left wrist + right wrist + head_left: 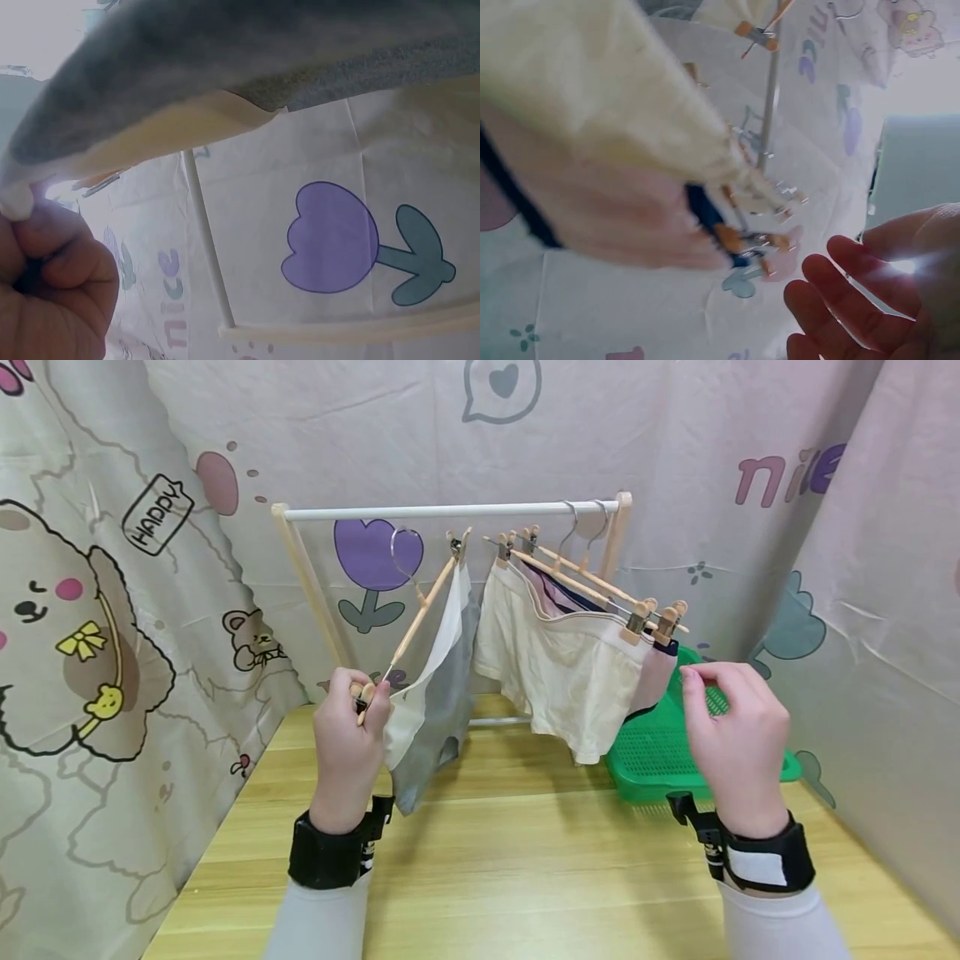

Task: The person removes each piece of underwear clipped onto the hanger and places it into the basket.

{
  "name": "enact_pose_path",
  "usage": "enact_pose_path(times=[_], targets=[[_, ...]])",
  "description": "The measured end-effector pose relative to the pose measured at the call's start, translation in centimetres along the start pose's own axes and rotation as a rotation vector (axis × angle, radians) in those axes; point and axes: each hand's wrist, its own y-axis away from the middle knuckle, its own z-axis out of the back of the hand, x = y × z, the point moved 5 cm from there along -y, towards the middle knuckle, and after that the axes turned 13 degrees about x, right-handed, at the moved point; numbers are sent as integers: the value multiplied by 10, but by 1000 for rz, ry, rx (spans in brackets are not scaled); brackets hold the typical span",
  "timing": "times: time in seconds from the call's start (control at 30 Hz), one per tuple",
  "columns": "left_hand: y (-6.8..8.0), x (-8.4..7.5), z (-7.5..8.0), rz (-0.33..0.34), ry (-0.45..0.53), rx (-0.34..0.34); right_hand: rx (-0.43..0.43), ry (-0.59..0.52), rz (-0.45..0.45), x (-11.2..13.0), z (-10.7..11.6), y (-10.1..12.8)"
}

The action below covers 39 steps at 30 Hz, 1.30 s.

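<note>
My left hand point(348, 739) grips the near clip end of a wooden clip hanger point(423, 610). From its clips hangs a pair of grey-and-white underpants point(438, 710). The hanger's metal hook shows below the white rail, apart from it. My right hand point(738, 731) is in the air to the right of the rack with fingers loosely bent, nothing in them. Closest to it are cream underpants point(562, 652) clipped to a hanger on the rail, and behind those, pink underpants with navy trim point(652, 681). In the right wrist view the fingers point(821, 311) stand apart from these clothes.
A small rack with a white rail point(450, 512) and wooden side posts stands at the back of the wooden table point(517, 877). Behind its right side sits a green plastic basket point(645, 785). Printed curtains point(600, 435) enclose the back and sides.
</note>
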Motion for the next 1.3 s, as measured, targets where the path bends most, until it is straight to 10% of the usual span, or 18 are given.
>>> enact_pose_path(times=[0.77,1.3], targets=[[23,5,14,-45,71,5,-36,-144,119,29,-4,9],[26,15,31,-69,340,78,31,-159,121,32,-6,10]])
